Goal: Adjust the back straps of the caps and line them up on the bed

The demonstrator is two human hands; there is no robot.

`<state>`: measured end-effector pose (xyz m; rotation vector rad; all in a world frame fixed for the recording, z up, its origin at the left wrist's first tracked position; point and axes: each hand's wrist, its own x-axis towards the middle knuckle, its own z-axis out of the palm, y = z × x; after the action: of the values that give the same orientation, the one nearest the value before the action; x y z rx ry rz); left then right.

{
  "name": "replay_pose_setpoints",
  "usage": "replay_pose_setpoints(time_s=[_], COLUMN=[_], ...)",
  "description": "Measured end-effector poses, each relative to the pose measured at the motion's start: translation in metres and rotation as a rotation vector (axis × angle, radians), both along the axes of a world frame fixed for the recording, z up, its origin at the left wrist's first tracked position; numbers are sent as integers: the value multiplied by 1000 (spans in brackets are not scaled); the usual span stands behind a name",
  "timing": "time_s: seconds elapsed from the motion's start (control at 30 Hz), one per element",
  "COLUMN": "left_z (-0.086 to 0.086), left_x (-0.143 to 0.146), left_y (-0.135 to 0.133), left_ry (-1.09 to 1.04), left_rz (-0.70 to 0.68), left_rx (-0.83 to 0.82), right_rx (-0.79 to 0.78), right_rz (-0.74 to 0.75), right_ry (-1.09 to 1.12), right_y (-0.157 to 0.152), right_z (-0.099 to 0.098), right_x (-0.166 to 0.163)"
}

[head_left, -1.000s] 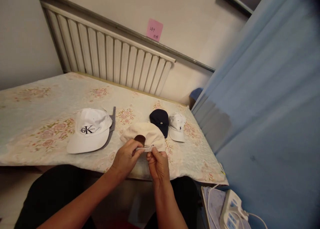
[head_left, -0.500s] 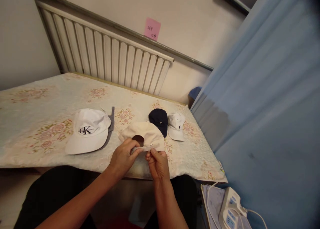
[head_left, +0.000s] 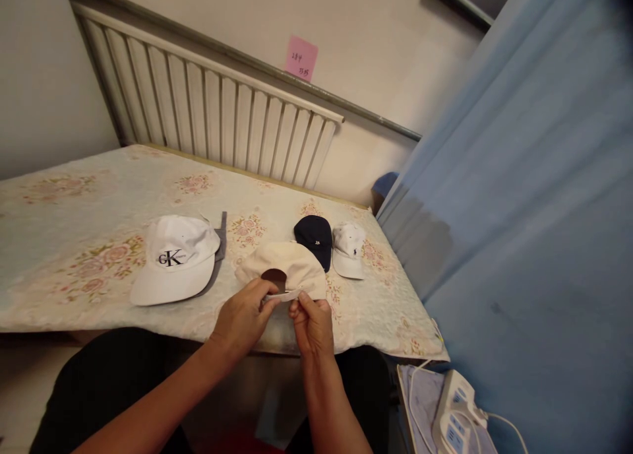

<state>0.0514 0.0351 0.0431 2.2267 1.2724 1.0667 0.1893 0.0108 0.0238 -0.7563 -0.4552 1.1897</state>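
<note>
A cream baseball cap (head_left: pixel 301 266) rests near the front edge of the bed, its rear opening facing me. My left hand (head_left: pixel 244 312) pinches the left part of the cap's back strap (head_left: pixel 284 297) between thumb and fingers. On the strap's right part, my right hand (head_left: pixel 312 319) has its thumb and fingers closed at the cap's lower rim. Behind this cap lies a dark navy cap (head_left: pixel 314 237), and beside that a small white cap (head_left: pixel 349 249). To the left sits a white cap with black CK lettering (head_left: pixel 175 259), overlapping a grey cap (head_left: pixel 220 243).
The caps lie on a flowered bed cover (head_left: pixel 163 187). A white radiator (head_left: pixel 212 101) runs along the wall behind. Blue curtain (head_left: pixel 514 229) hangs on the right. A white power strip (head_left: pixel 457 411) with cables lies at the lower right.
My left hand has shifted very slightly, and the strap between my hands now looks a little more slack and curved. The other caps have not moved.
</note>
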Motion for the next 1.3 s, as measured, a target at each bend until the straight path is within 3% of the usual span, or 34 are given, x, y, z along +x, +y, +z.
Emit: replay_pose_setpoints(time_s=[0.27,0.7,1.3], left_z=[5,1,1], left_x=[8,8,4], left_y=[-14,3,5], left_ry=[-43,-111,-148], left_rz=[6,-40,-14], left_rx=[-16,-137,-176], right_rx=[-5,30,56], right_rz=[1,64,111], right_ry=[7,-19,9], right_y=[1,0,-1], right_z=[-1,-2,-5], right_x=[-4,-1,2])
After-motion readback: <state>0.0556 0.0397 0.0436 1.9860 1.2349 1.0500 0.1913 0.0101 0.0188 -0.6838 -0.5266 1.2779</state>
